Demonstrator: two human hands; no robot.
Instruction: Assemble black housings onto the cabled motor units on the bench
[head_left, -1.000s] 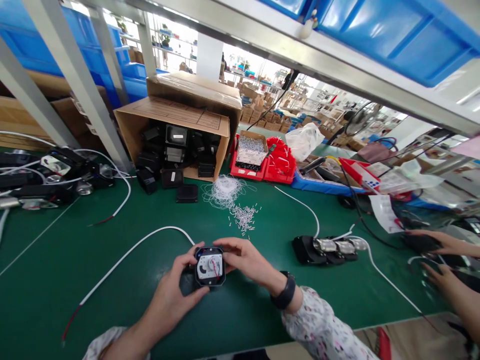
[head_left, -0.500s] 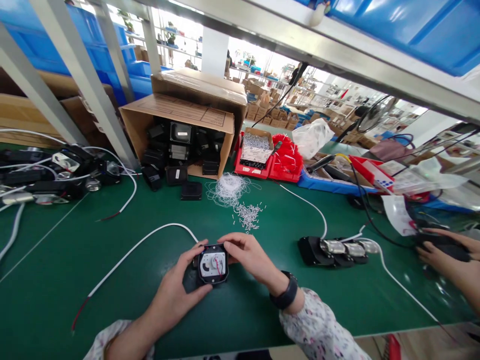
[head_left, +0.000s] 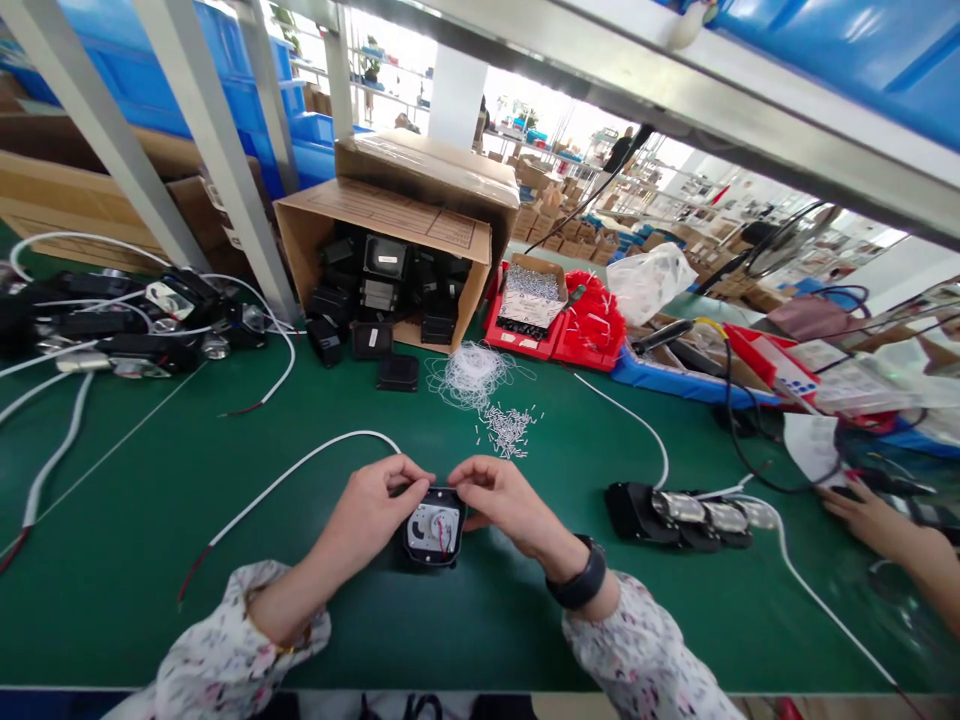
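Note:
A square black housing (head_left: 433, 530) lies open side up on the green table in front of me. Inside it sit a pale plate and short red wires. My left hand (head_left: 382, 505) is closed in a pinch at the housing's upper left edge; whatever is between the fingertips is too small to make out. At the upper right corner my right hand (head_left: 506, 505) grips the housing, thumb on the rim and other fingers partly hidden behind. A white cable (head_left: 300, 465) with a red bare end curves left from behind my left hand.
Beyond the housing lie small metal pins (head_left: 508, 430) and a tangle of clear thread (head_left: 472, 375). A cardboard box (head_left: 397, 215) of black housings stands behind. Assembled lamps (head_left: 682, 520) lie right, more cabled units (head_left: 150, 320) left. Another person's hand (head_left: 874, 520) is at far right.
My left hand has moved from the housing's left side to a pinch at its top edge. My right hand stays at the upper right corner. The other person's hand has shifted.

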